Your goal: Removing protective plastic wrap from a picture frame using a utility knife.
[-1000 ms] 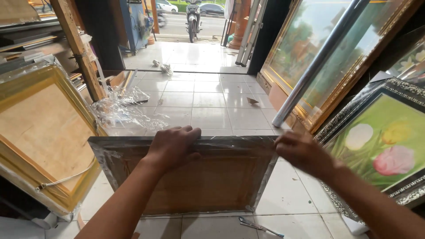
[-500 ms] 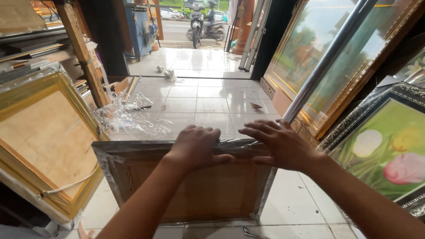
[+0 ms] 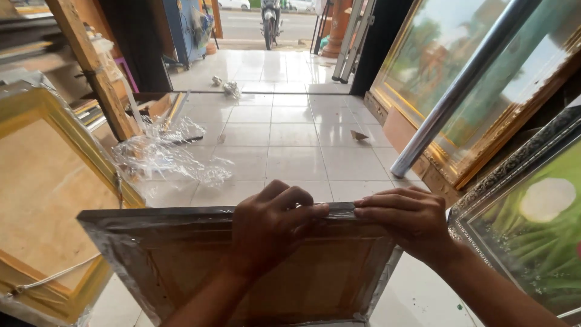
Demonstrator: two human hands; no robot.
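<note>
A picture frame (image 3: 151, 260) wrapped in clear plastic film stands on edge in front of me, its brown back facing me. My left hand (image 3: 272, 224) lies over the middle of its top edge, fingers curled on the film. My right hand (image 3: 402, 218) rests just to the right on the same edge, fingertips nearly meeting those of the left and pressing the film down.
A gold-framed picture back with a hanging cord (image 3: 42, 200) leans at the left. Crumpled plastic film (image 3: 163, 154) lies on the white tiled floor. A metal pole (image 3: 460, 91) leans against large framed paintings (image 3: 436, 66) on the right. A flower painting (image 3: 532, 224) stands at the right.
My right hand slid left along the top edge from the frame's right corner until it met the left hand. The left hand stayed on the middle of the edge.
</note>
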